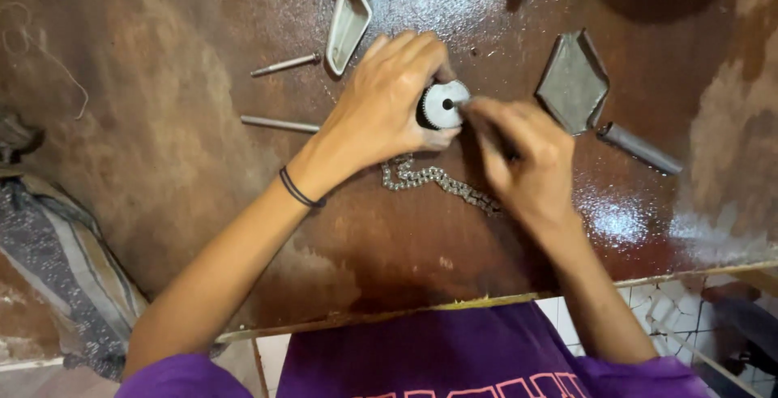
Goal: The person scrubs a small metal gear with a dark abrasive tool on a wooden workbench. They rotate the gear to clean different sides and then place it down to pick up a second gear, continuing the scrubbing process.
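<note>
Over the rusty, oil-slick workbench (pixel 178 147), the left hand (pixel 381 110) wraps its fingers around a small toothed sprocket (pixel 442 104), steadying it face-up. The right hand (pixel 523 159) pinches narrow at the hub, blurred; just below lies a chain (pixel 438 179).

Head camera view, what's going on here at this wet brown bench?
A person in a purple shirt works over a wet, rust-brown table. The left hand grips a small round metal gear-like part with a white face and dark toothed rim. The right hand, blurred, touches its fingertips to the part's centre. A short metal roller chain lies beneath the hands. Two thin metal rods, a grey pentagon-shaped metal plate and a grey cylindrical handle lie around them.
</note>
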